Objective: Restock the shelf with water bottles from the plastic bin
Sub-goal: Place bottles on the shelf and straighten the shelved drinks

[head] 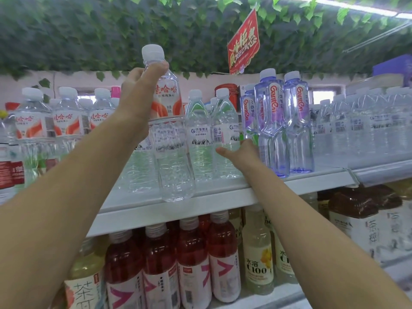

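My left hand (pixel 139 94) grips a clear water bottle (pixel 171 157) with a white cap and a red-and-white label by its neck and shoulder. The bottle stands upright at the front edge of the white top shelf (pixel 214 199). My right hand (pixel 239 151) reaches in lower, fingers apart, touching the side of a clear white-labelled bottle (pixel 225 134) in the row behind. Matching red-and-white labelled bottles (pixel 66 121) fill the shelf to the left. The plastic bin is out of view.
Tall purple-tinted bottles (pixel 289 121) stand right of my right hand, and small clear bottles (pixel 361 126) further right. The lower shelf holds red drinks (pixel 191 257), yellow drinks (pixel 258 255) and tea bottles (pixel 356 221). A red sign (pixel 244 44) hangs from leafy ceiling greenery.
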